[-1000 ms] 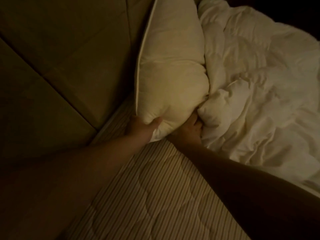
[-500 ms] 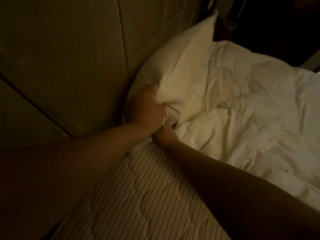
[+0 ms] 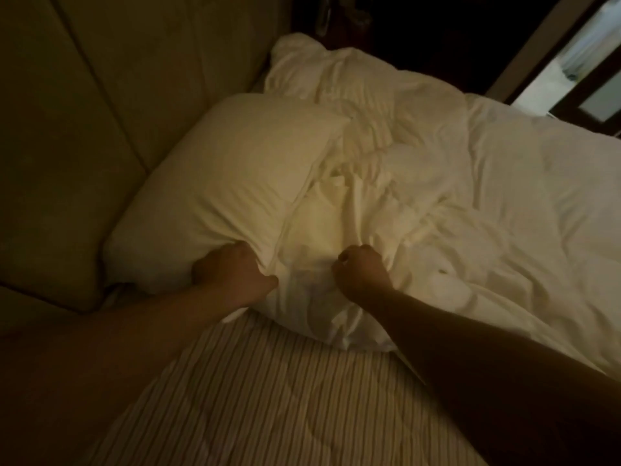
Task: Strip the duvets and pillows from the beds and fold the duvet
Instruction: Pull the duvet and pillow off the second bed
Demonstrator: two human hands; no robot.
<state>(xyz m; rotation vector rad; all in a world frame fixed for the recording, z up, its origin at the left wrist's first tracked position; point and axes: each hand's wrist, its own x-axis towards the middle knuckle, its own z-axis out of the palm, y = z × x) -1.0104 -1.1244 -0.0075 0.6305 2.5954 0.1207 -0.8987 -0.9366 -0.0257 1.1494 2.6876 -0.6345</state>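
White bedding fills the middle of the dim view: a plump pillow lies against the padded headboard at the left, and a crumpled duvet spreads from beside it across the right half of the bed. A second pillow sits farther back, at the top of the bed, partly under the duvet's bunched edge. The left hand is closed in a fist on the near corner of the front pillow, the fabric gathered into folds between thumb and fingers. The right hand is also clenched, gripping white cloth just to the right of that; whether this fold belongs to the pillow or to the duvet cannot be told, since the two run together there. Both forearms reach in from the bottom of the frame. Below the hands, a striped quilted mattress pad lies bare. A dark doorway frame stands at the upper right.
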